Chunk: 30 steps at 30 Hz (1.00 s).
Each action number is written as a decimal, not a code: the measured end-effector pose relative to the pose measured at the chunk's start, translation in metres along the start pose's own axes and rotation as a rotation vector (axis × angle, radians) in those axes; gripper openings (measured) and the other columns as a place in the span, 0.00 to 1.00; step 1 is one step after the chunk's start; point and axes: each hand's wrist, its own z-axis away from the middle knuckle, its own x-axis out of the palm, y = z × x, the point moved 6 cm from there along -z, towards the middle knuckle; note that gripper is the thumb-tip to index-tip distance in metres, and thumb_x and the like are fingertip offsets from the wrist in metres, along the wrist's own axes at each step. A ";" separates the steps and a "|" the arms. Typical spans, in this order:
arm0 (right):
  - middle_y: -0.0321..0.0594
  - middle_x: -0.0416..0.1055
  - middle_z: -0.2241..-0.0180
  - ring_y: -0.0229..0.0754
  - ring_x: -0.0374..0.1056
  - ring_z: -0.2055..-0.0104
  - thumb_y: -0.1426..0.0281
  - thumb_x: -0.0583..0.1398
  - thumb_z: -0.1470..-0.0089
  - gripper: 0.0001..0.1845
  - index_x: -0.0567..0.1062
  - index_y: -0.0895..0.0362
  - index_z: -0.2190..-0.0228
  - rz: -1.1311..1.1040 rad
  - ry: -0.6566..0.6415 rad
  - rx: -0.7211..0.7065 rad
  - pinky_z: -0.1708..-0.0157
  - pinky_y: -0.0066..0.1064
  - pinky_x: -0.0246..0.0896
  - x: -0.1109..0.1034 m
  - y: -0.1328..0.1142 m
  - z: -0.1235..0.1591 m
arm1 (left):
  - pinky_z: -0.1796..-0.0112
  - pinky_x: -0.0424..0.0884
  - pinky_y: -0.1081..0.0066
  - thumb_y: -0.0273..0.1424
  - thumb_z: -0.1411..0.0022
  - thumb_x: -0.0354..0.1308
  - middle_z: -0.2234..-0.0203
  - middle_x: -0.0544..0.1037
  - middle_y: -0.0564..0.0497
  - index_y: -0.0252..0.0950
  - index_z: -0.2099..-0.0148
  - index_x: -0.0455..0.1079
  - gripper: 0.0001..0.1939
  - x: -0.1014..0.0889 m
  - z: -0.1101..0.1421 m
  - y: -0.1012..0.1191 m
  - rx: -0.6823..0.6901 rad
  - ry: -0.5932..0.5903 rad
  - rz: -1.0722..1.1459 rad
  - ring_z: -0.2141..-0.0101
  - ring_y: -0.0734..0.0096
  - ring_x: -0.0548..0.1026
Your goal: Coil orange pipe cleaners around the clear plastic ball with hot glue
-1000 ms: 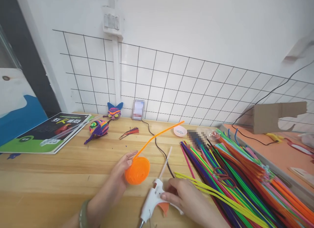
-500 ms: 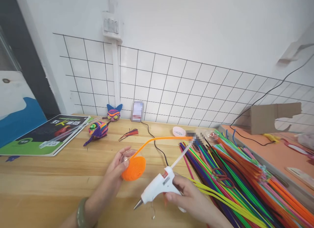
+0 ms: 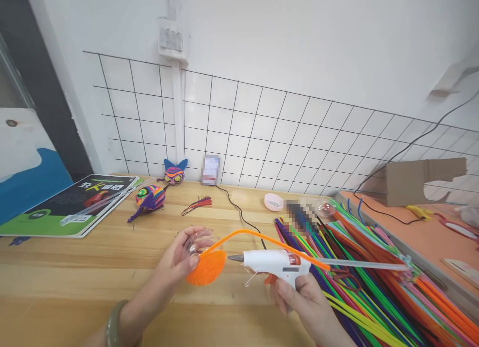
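Note:
My left hand point(image 3: 183, 257) pinches a clear plastic ball point(image 3: 215, 243) partly covered by a coil of orange pipe cleaner point(image 3: 206, 268). From the coil a loose orange strand point(image 3: 243, 232) arches to the right and passes across the glue gun. My right hand point(image 3: 299, 293) is wrapped around the handle of a white hot glue gun point(image 3: 267, 262). The gun lies nearly level, its metal nozzle pointing left, close to the coil's right edge. A long clear glue stick point(image 3: 366, 263) juts from its back. I cannot tell whether the nozzle touches the coil.
Bundles of coloured pipe cleaners point(image 3: 374, 287) cover the right side, with red-handled scissors point(image 3: 346, 278) on them. A pink bowl point(image 3: 274, 202) stands at the back. Two pipe-cleaner animals point(image 3: 150, 197) and a book point(image 3: 97, 200) lie left. A black cable point(image 3: 239, 212) crosses the table.
My right hand has turned the glue gun from nozzle-down to nearly level, its tip now beside the orange coil. The glue stick has swung to the right. The coil has tilted slightly.

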 end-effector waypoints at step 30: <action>0.42 0.74 0.71 0.45 0.70 0.69 0.56 0.55 0.41 0.16 0.75 0.55 0.68 0.390 0.033 -0.120 0.68 0.32 0.67 0.007 -0.022 0.010 | 0.56 0.65 0.62 0.45 0.51 0.66 0.62 0.76 0.46 0.41 0.50 0.68 0.27 0.013 0.007 0.000 -0.060 -0.167 -0.049 0.57 0.57 0.72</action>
